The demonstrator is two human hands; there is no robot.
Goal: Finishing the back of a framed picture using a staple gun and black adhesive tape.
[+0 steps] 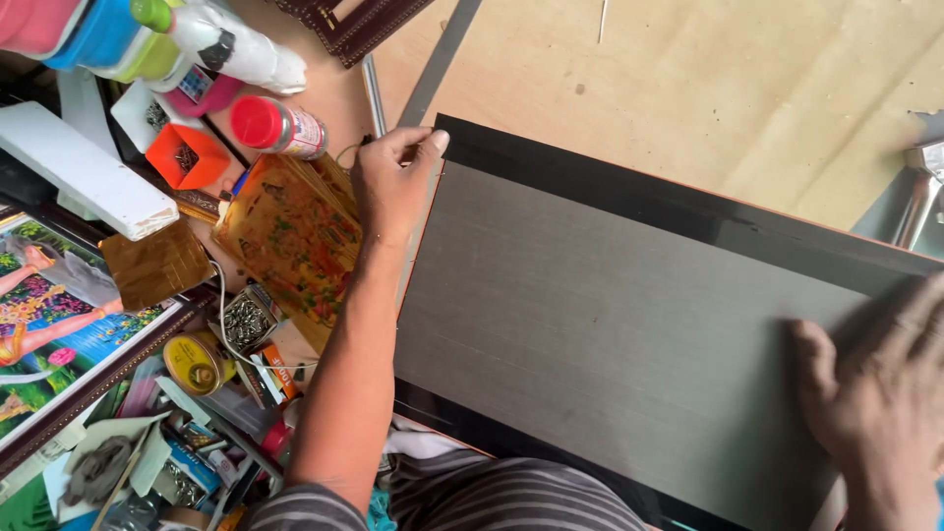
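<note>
Dark board point(629, 324), a large flat grey panel with glossy black edges, lies across the near part of the wooden table point(747, 88), and we hold it at two ends. Our left hand point(393, 182) pinches the board's far left corner, fingertips curled over the black edge. Our right hand point(880, 393) lies flat and open on the board's right end, palm down, fingers spread and blurred.

Left of the board, by the table's left edge, we see a crowd of small things. A gold printed picture point(290, 236) lies just beside our left wrist. Beyond it stands a red-capped bottle point(280, 126) on its side, near an orange box point(187, 155) holding small metal bits. A white block point(84, 172) rests further left, next to a brown card point(155, 264). A framed colourful print point(59, 324) lies at the left edge. A round yellow tin point(195, 364) and a box of staples point(248, 320) sit nearer us. A dark carved frame point(354, 25) lies at the far edge, and a metal tool point(924, 192) shows at the right edge.
</note>
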